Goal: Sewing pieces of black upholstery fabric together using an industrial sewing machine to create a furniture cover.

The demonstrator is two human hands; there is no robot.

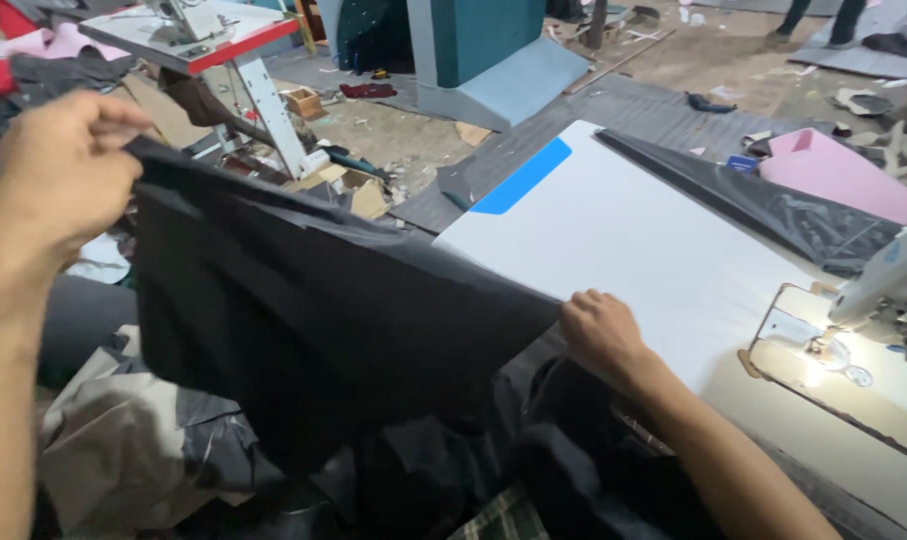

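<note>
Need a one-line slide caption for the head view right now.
Both hands, left hand and right hand, stretch black fabric beside a white sewing table.

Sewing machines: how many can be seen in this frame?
2. One sewing machine sits at the right edge on the white table, its lamp lit. A second machine stands on the red-edged table at top left. Others may be hidden by the black fabric.

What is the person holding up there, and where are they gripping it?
A piece of black fabric, stretched between both hands: the left hand pinches its upper corner, and the right hand grips its top edge at the other end.
</note>
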